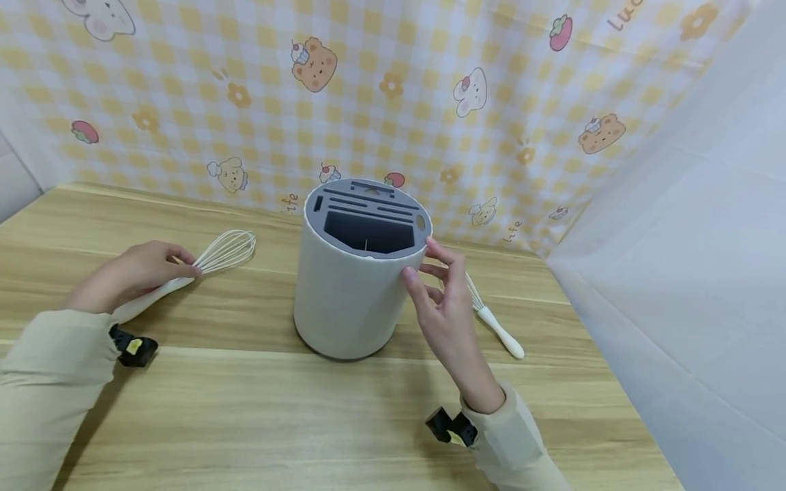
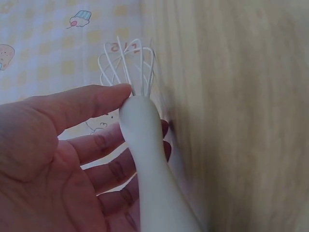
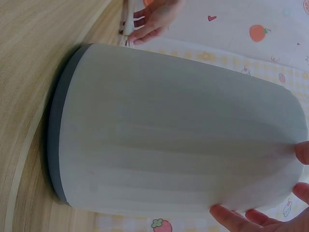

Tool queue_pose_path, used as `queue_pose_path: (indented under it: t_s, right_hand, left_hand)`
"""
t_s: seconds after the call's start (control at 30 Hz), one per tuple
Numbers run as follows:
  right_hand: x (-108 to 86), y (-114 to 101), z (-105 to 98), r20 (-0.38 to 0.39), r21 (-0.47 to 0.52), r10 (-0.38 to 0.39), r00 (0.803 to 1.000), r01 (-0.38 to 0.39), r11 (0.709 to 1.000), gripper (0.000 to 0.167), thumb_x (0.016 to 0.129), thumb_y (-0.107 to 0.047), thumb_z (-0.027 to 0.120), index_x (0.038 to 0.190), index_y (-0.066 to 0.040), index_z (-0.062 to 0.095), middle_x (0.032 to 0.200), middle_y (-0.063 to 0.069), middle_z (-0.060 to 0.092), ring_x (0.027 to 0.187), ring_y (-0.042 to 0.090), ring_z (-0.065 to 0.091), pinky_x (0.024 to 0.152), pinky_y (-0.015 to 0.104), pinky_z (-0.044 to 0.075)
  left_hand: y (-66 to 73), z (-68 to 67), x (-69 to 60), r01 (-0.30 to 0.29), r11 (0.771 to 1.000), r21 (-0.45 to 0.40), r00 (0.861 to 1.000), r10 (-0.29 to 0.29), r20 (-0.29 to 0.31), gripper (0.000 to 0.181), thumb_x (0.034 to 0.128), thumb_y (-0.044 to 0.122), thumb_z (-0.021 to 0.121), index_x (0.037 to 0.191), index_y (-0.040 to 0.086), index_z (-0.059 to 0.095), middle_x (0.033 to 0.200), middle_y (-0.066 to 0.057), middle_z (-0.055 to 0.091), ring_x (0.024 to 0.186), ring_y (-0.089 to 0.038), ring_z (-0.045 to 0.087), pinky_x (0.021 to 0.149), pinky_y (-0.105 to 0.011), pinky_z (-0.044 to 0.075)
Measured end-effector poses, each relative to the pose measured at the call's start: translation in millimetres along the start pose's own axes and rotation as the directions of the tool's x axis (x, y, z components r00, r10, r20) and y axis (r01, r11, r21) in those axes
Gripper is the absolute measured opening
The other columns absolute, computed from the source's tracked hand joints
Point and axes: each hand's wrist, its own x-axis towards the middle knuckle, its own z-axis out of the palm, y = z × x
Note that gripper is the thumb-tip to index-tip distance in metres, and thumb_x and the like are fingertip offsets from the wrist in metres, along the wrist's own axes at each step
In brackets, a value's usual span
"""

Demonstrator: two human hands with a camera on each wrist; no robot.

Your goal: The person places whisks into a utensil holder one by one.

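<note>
My left hand [image 1: 147, 269] holds a white whisk [image 1: 227, 251] near the top of its handle, thumb on one side and fingers behind, at the left of the table. Up close in the left wrist view, the whisk's handle [image 2: 147, 140] runs past the palm. A white utensil holder [image 1: 350, 300] with a grey slotted top [image 1: 368, 194] stands upright in the middle. At its right side, my right hand [image 1: 448, 307] touches the upper wall and rim with spread fingertips. Its fingertips [image 3: 224, 215] rest against the outer wall in the right wrist view.
Another white whisk [image 1: 500, 331] lies on the wooden table [image 1: 276, 423] right of the holder, its wires partly hidden behind the right hand. A yellow checked cloth [image 1: 381, 129] with cartoon prints hangs behind, and a white sheet [image 1: 669, 259] hangs at the right.
</note>
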Motion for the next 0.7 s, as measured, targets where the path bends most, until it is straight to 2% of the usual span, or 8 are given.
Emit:
queue_pose_path:
  t_s: [0.1, 0.17, 0.27, 0.37, 0.43, 0.7]
  right_hand:
    - [0.0, 0, 0, 0.0, -0.001, 0.003, 1.0, -0.003, 1.0, 0.047, 0.093, -0.018, 0.056, 0.134, -0.011, 0.035, 0.131, 0.008, 0.042, 0.113, 0.02, 0.053, 0.09, 0.037, 0.052]
    - [-0.1, 0, 0, 0.0, -0.002, 0.005, 1.0, -0.005, 1.0, 0.047, 0.093, -0.019, 0.056, 0.134, -0.011, 0.035, 0.131, 0.008, 0.042, 0.113, 0.02, 0.053, 0.09, 0.037, 0.052]
    - [0.1, 0, 0, 0.001, -0.003, 0.007, 1.0, -0.007, 1.0, 0.046, 0.093, -0.019, 0.056, 0.134, -0.011, 0.035, 0.131, 0.008, 0.042, 0.113, 0.02, 0.053, 0.09, 0.037, 0.052]
    - [0.2, 1, 0, 0.002, 0.0, 0.007, 1.0, -0.007, 1.0, 0.046, 0.094, -0.019, 0.056, 0.134, -0.011, 0.035, 0.131, 0.007, 0.042, 0.113, 0.021, 0.053, 0.09, 0.037, 0.052]
    - [0.2, 1, 0, 0.002, 0.002, 0.005, 1.0, -0.005, 1.0, 0.046, 0.093, -0.019, 0.056, 0.134, -0.012, 0.035, 0.131, 0.007, 0.042, 0.113, 0.021, 0.053, 0.089, 0.037, 0.052]
    - [-0.1, -1, 0, -0.006, 0.002, -0.009, 1.0, 0.009, 1.0, 0.047, 0.093, -0.017, 0.056, 0.134, -0.01, 0.035, 0.131, 0.009, 0.042, 0.113, 0.022, 0.053, 0.089, 0.037, 0.052]
  left_hand:
    - [1.6, 1.9, 2.0, -0.014, 1.0, 0.003, 1.0, 0.014, -0.026, 0.048, 0.0907, 0.029, 0.055, 0.118, -0.011, 0.05, 0.113, -0.034, 0.05, 0.099, -0.041, 0.048, 0.07, -0.033, 0.04]
    - [2.3, 3.0, 3.5, -0.03, 1.0, 0.005, 0.999, 0.03, -0.043, 0.048, 0.0905, 0.027, 0.056, 0.119, -0.01, 0.049, 0.111, -0.033, 0.053, 0.099, -0.041, 0.05, 0.07, -0.032, 0.04]
    - [3.7, 4.0, 5.3, -0.054, 0.998, 0.012, 0.997, 0.055, -0.053, 0.052, 0.0912, 0.026, 0.056, 0.125, -0.011, 0.044, 0.112, -0.035, 0.054, 0.102, -0.045, 0.051, 0.075, -0.043, 0.044]
    - [5.5, 5.3, 7.5, -0.073, 0.997, 0.02, 0.995, 0.075, -0.062, 0.059, 0.0921, 0.026, 0.055, 0.133, -0.012, 0.035, 0.115, -0.038, 0.051, 0.104, -0.05, 0.05, 0.082, -0.055, 0.043]
    - [7.3, 6.6, 9.2, -0.082, 0.996, 0.029, 0.994, 0.084, -0.074, 0.062, 0.0923, 0.026, 0.055, 0.135, -0.012, 0.031, 0.116, -0.039, 0.05, 0.103, -0.051, 0.05, 0.081, -0.056, 0.044]
    - [12.4, 9.3, 11.9, -0.093, 0.996, 0.018, 0.99, 0.094, -0.106, 0.056, 0.0915, 0.023, 0.056, 0.134, -0.007, 0.037, 0.112, -0.037, 0.052, 0.098, -0.046, 0.053, 0.071, -0.045, 0.046]
